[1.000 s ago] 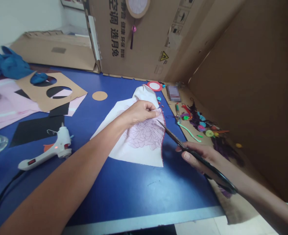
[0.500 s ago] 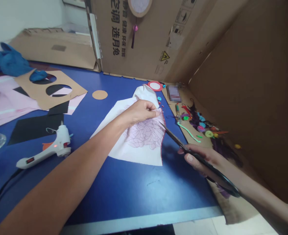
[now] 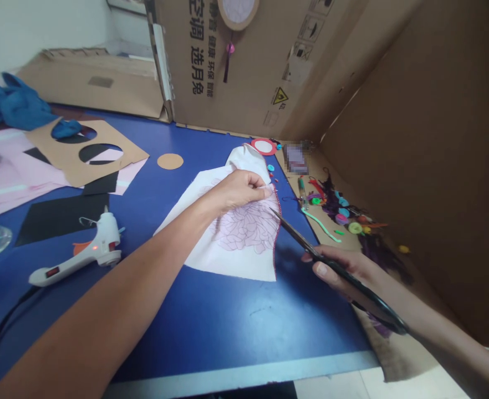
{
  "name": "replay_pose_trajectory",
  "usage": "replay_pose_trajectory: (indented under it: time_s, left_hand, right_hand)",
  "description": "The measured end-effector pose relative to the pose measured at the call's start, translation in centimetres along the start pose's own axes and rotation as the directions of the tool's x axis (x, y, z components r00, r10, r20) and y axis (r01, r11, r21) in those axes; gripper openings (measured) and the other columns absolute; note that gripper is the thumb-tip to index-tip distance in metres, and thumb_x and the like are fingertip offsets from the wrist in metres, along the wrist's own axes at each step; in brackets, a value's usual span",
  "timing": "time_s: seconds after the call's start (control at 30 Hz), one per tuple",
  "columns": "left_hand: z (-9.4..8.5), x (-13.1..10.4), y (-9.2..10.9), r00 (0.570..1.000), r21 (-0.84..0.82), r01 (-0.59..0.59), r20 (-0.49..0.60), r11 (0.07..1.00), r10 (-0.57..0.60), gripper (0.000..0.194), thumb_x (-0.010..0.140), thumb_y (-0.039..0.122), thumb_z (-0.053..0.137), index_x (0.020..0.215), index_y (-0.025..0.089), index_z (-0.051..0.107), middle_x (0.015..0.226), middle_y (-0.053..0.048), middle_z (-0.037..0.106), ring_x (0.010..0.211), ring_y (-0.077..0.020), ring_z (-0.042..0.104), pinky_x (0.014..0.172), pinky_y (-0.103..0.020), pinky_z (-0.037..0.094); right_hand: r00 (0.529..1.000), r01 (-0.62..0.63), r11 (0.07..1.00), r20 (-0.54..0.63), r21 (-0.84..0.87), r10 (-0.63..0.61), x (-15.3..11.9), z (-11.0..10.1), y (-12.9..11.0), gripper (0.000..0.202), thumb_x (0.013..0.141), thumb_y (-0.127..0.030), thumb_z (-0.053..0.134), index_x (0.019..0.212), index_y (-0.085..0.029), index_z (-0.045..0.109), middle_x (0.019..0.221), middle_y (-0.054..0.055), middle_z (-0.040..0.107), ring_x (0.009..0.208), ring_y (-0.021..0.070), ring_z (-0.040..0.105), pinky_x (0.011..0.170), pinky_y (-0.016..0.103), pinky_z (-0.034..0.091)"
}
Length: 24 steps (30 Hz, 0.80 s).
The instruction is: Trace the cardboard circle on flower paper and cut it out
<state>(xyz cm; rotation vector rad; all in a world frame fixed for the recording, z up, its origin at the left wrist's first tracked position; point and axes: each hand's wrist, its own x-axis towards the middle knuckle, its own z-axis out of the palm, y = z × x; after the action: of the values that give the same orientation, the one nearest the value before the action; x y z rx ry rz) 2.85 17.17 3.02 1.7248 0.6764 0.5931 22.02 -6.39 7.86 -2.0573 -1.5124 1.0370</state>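
Note:
A white cloth point(image 3: 211, 259) printed with purple flower outlines lies on the blue table, a red stitched-looking trim along its right edge. My left hand point(image 3: 244, 188) reaches over the cloth, thumb and fingers pinched on its upper right edge. In my right hand point(image 3: 340, 269) is a pair of black scissors point(image 3: 294, 235), blades together. Their tip points left, over the cloth just below my left fingers. Whether it touches the cloth I cannot tell. Behind the cloth is a crumpled white piece point(image 3: 248, 159).
A white glue gun point(image 3: 98, 246) with a lit red light lies at left, near black sheets point(image 3: 57, 219) and a cardboard piece with oval holes point(image 3: 61, 158). Colourful beads and tassels point(image 3: 341, 216) line the cardboard point(image 3: 394, 354) at right. Cardboard walls point(image 3: 244, 105) stand behind.

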Motion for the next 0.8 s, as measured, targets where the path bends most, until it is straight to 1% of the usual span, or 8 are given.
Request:
replay_pose_trajectory:
  time_s: [0.2,0.33,0.53,0.67,0.73,0.8]
  left_hand:
    - [-0.05,-0.19,0.24,1.000,0.001,-0.007,-0.009,1.000,0.007,0.020,0.087,0.028,0.078,0.072,0.019,0.069,0.071,0.002,0.059,0.066,-0.0122,0.046,0.066,-0.032,0.033]
    - [-0.01,-0.22,0.32,1.000,-0.007,-0.001,-0.005,1.000,0.001,0.020,0.088,0.026,0.078,0.071,0.019,0.068,0.071,0.002,0.058,0.066,-0.0119,0.046,0.066,-0.032,0.033]
    - [-0.04,-0.30,0.28,1.000,-0.014,0.000,-0.007,1.000,0.000,0.021,0.086,0.028,0.079,0.071,0.019,0.067,0.070,0.003,0.056,0.065,-0.0114,0.045,0.067,-0.032,0.033]
    - [-0.07,-0.22,0.15,1.000,0.003,0.002,-0.009,1.000,-0.002,0.020,0.086,0.028,0.078,0.072,0.019,0.067,0.072,0.002,0.058,0.066,-0.0119,0.047,0.067,-0.033,0.033]
    - [-0.07,-0.16,0.09,1.000,0.009,0.004,-0.012,1.000,-0.003,0.021,0.086,0.029,0.079,0.072,0.019,0.067,0.071,0.002,0.059,0.066,-0.0122,0.047,0.067,-0.033,0.033]
    - [-0.06,-0.13,0.05,1.000,0.011,0.001,-0.011,1.000,0.000,0.021,0.086,0.030,0.078,0.072,0.019,0.067,0.072,0.002,0.059,0.066,-0.0124,0.047,0.067,-0.034,0.033]
  right_hand:
    - [1.000,0.001,1.000,-0.004,0.013,-0.001,-0.08,0.07,-0.34,0.062,0.091,-0.082,0.069,0.098,-0.022,0.080,0.061,0.001,0.056,0.051,0.0174,0.050,0.040,0.026,0.035]
    - [0.999,0.036,0.999,-0.018,0.003,-0.036,-0.01,0.08,-0.26,0.064,0.089,-0.083,0.069,0.095,-0.021,0.080,0.068,0.003,0.063,0.055,0.0177,0.053,0.043,0.026,0.038]
    - [1.000,0.013,1.000,0.005,0.017,-0.013,-0.07,0.16,0.05,0.062,0.091,-0.082,0.070,0.096,-0.020,0.079,0.068,0.002,0.062,0.050,0.0147,0.048,0.040,0.025,0.033]
    - [0.999,0.036,0.999,-0.006,0.018,-0.036,-0.05,0.27,-0.08,0.062,0.092,-0.081,0.069,0.096,-0.021,0.079,0.071,0.003,0.065,0.056,0.0168,0.053,0.044,0.026,0.038]
    - [0.999,0.050,0.999,-0.011,0.009,-0.050,0.01,0.30,-0.06,0.062,0.093,-0.082,0.068,0.093,-0.021,0.079,0.069,0.003,0.063,0.060,0.0186,0.055,0.046,0.026,0.041]
    - [0.998,0.061,0.998,-0.006,-0.009,-0.061,0.15,0.31,0.14,0.061,0.094,-0.081,0.068,0.091,-0.021,0.077,0.068,0.002,0.061,0.061,0.0189,0.054,0.049,0.027,0.041]
